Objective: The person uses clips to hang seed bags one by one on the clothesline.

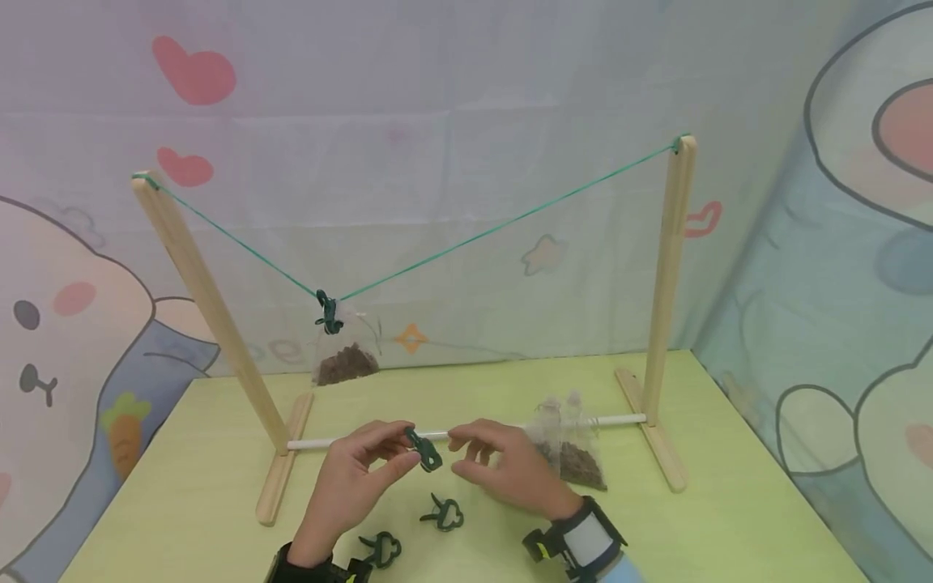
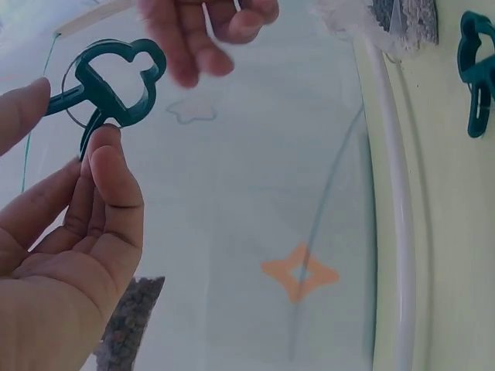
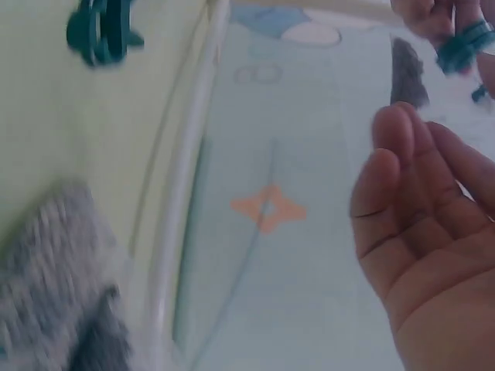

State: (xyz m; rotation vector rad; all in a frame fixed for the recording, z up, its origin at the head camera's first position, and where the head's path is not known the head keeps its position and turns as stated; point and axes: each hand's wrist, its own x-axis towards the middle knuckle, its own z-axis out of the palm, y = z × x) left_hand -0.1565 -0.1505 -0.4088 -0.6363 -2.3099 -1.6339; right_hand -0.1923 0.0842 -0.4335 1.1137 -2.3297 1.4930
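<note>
My left hand [image 1: 350, 486] pinches a dark green plastic spring clip [image 1: 426, 452] by its handles, between thumb and fingers. In the left wrist view the ring-shaped jaws of that clip [image 2: 99, 91] point away from the fingers, and nothing shows between them. Just to the right, my right hand [image 1: 510, 465] hovers with loosely bent fingers and holds nothing. Two more green clips lie on the table in front, one nearer the middle [image 1: 446, 513] and the other beside the left wrist [image 1: 382, 551].
A green string [image 1: 510, 221] sags between two wooden posts [image 1: 669, 283] joined by a white rod [image 1: 309, 444]. From its low point, a green clip [image 1: 330, 314] hangs with a clear bag [image 1: 348, 364] of brown bits. Similar bags [image 1: 581, 465] lean at the rod behind my right hand.
</note>
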